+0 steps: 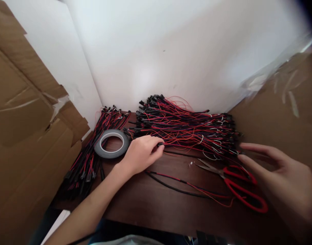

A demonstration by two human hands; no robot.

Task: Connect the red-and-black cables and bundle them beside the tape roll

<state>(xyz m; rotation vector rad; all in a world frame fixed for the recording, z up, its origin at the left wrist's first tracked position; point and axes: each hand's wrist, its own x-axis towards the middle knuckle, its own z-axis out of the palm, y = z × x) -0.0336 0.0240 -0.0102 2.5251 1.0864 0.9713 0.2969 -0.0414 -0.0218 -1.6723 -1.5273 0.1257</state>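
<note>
Wire bundle [186, 131]: left hand [142, 153] fingers [154, 140] pinch near edge; right hand [278, 180] spread open, empty, beside.

On the table [156, 207] we logged: main wire pile [186, 126] at the back; smaller bundle [87, 163] to its left, tape roll [101, 150] between them; loose wires [181, 187] in front; scissors [237, 185] right of those. Our left hand [142, 153] met the pile's front edge, our right hand [281, 180] its right end.

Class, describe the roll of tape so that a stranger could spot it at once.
On the dark table by the white wall, look just left of the left hand. The tape roll lies flat beside red-and-black wire bundles: the only grey ring there.
</note>
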